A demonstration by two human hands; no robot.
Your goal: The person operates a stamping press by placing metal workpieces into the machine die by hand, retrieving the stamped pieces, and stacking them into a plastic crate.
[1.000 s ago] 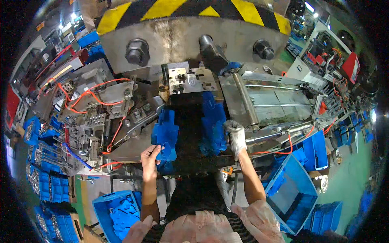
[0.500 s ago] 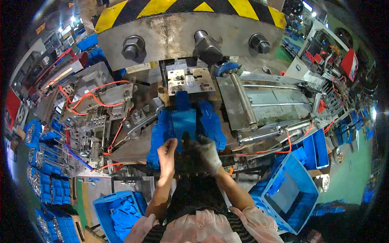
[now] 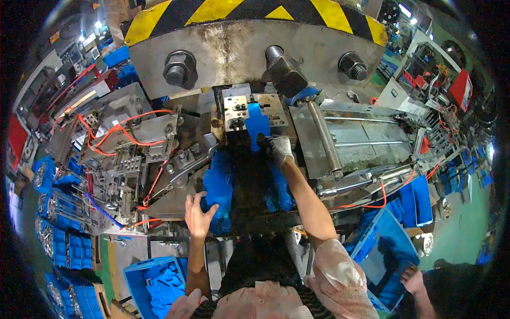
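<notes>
My right hand (image 3: pixel 279 148), in a pale glove with dark fingertips, pinches the near end of a flat blue plate (image 3: pixel 257 123). The plate's far end lies over the light metal die block (image 3: pixel 234 109) under the press. My left hand (image 3: pixel 199 217) is bare with its fingers apart. Its thumb comes up to a stack of blue plates (image 3: pixel 218 181) on the left of the dark bed; whether it touches them I cannot tell. More blue plates (image 3: pixel 280 189) lie to the right, partly behind my right forearm.
Above the die hangs the thick steel press ram (image 3: pixel 228 58) with large bolts and striped edging. A roller and metal tray (image 3: pixel 366 135) stand to the right. Blue bins flank me: one with blue pieces (image 3: pixel 135 266) at lower left, another at lower right, beside another person's hand (image 3: pixel 411 279).
My right hand has moved forward, carrying a blue plate onto the die. My left hand has moved left and down, its fingers spreading. Another person's hand has appeared at lower right.
</notes>
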